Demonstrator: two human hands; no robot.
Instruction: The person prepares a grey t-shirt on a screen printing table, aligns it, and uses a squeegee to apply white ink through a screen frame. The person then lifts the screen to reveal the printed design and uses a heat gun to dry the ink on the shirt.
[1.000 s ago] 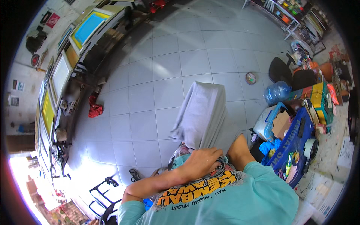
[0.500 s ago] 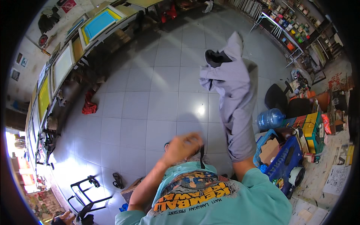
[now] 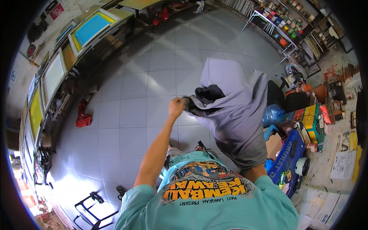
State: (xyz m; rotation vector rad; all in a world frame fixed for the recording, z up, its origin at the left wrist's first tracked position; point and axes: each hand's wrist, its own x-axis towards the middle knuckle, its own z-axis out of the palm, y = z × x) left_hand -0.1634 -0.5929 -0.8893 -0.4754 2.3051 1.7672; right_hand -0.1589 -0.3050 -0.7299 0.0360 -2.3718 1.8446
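Note:
A light grey hooded jacket (image 3: 241, 99) with a dark lining hangs in front of me, over my right arm. Only a strip of my right forearm (image 3: 257, 172) shows below the cloth; the hand itself is hidden inside the garment, so its fingers cannot be seen. My left arm reaches forward, and my left hand (image 3: 177, 107) is closed on the jacket's edge beside the dark opening. The grey fabric bunches and droops between the two arms.
Printing screens in frames (image 3: 92, 30) line a long bench at left. A red cloth (image 3: 83, 115) lies on the tiled floor. At right are a blue water bottle (image 3: 273, 115), a blue crate (image 3: 287, 161) and a yellow-green box (image 3: 312, 124). A black metal frame (image 3: 92, 211) stands lower left.
My left hand has moved forward from near my waist and taken hold of the jacket's edge. The jacket has come nearer, spread wider and turned its opening toward the left.

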